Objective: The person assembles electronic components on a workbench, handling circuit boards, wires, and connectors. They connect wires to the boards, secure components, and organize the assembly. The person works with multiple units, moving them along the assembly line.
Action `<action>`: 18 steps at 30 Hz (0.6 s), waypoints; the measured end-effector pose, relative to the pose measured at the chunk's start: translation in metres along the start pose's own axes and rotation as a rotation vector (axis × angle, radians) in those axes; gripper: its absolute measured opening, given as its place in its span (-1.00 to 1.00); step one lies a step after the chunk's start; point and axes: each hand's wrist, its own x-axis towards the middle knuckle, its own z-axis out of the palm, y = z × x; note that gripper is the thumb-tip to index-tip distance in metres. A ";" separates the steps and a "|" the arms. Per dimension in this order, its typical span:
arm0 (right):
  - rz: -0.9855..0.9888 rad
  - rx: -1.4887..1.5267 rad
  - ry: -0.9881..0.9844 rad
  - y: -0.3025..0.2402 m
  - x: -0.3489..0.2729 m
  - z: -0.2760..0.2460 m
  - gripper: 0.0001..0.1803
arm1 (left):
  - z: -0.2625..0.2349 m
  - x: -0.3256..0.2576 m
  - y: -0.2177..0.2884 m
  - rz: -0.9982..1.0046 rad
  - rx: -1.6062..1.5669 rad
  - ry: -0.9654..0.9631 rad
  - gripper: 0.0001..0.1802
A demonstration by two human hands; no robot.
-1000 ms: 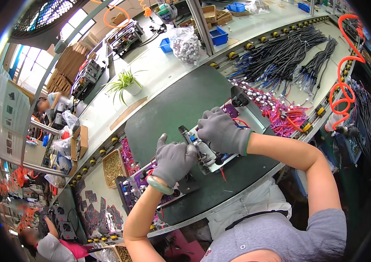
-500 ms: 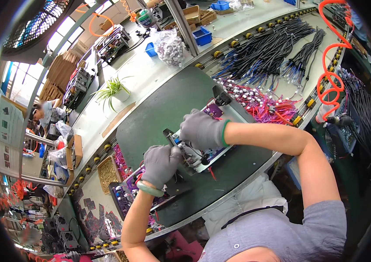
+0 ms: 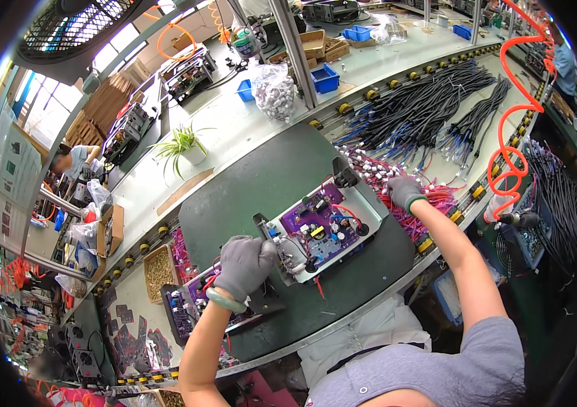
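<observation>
An open metal chassis (image 3: 363,247) with a purple circuit board (image 3: 312,220) lies tilted across the dark green mat (image 3: 234,183). My left hand (image 3: 246,264), in a grey glove, is closed at the chassis's left end; its fingertips are hidden, and what they grip I cannot make out. To the right, my gloved right hand (image 3: 405,192) is over a pile of red and pink wires (image 3: 437,197) with white connectors, its fingers bent in around some of them. Beside my left wrist sits a second unit with purple boards (image 3: 183,308), partly covered by my arm.
Black cables (image 3: 417,102) lie in a heap beyond the wires. A box of small brass-coloured parts (image 3: 159,271) stands at the left. An orange coiled hose (image 3: 505,136) hangs at the right. A potted plant (image 3: 192,152) and a bag of white parts (image 3: 273,95) stand farther back.
My right hand has left the chassis and moved right to the red wires, uncovering the purple board. My left hand stays at the chassis's left end. The view has shifted slightly.
</observation>
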 end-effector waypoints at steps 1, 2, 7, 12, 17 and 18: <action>-0.011 -0.046 0.007 0.002 0.003 -0.002 -0.73 | -0.001 0.002 -0.001 0.013 0.004 0.003 -0.59; -0.023 -0.092 0.015 0.005 0.007 -0.006 -0.76 | -0.003 0.004 -0.002 0.026 0.009 0.006 -0.57; -0.064 -0.023 0.062 0.037 0.007 -0.009 -0.67 | 0.001 0.009 -0.001 0.033 0.047 0.148 -0.62; 0.068 0.045 0.062 0.042 0.000 -0.013 -0.61 | 0.013 0.004 -0.004 0.083 -0.040 0.264 -0.59; 0.097 0.115 0.090 0.043 0.008 -0.034 -0.70 | 0.011 0.002 -0.003 0.007 -0.014 0.194 -0.58; 0.079 0.111 0.071 0.044 0.013 -0.034 -0.68 | 0.011 0.003 -0.002 -0.012 -0.013 0.175 -0.57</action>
